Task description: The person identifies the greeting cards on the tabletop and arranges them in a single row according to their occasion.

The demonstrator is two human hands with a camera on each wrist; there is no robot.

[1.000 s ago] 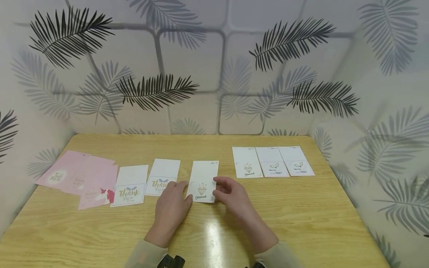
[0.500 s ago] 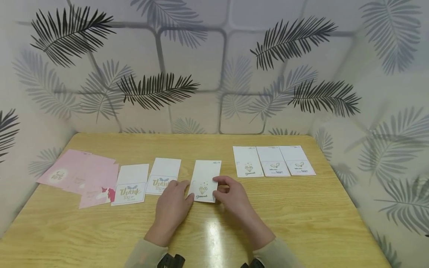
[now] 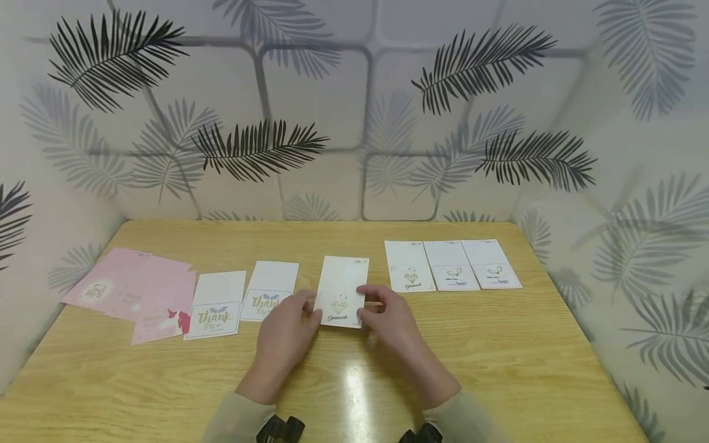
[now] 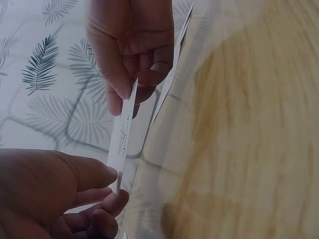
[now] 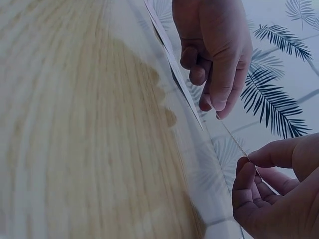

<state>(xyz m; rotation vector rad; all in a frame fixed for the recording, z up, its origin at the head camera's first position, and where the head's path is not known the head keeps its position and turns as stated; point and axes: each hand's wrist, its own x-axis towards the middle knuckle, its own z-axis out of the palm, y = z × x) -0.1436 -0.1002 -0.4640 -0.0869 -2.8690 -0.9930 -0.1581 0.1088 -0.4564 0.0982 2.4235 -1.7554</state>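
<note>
A white card with a gold diamond and the word "Diamonds" (image 3: 342,280) is raised a little off the table, in the middle of the head view. My left hand (image 3: 288,332) pinches its left edge between thumb and fingers. On the opposite edge, my right hand (image 3: 392,321) pinches it the same way. Seen almost edge-on in the left wrist view, the card (image 4: 121,137) spans the gap between both hands. Only a thin line of the card (image 5: 233,138) shows in the right wrist view.
Left of the hands lie two white "Thank You" cards (image 3: 215,286) (image 3: 275,274) and overlapping pink cards (image 3: 166,277). At the back right, another Diamonds card (image 3: 407,258) lies beside two heart cards (image 3: 443,253) (image 3: 482,253). A leaf-patterned backdrop (image 3: 343,184) borders the wooden table (image 3: 498,369).
Both hands have lifted the Diamonds card off the table and shifted it slightly away and to the right. The other cards stay in place.
</note>
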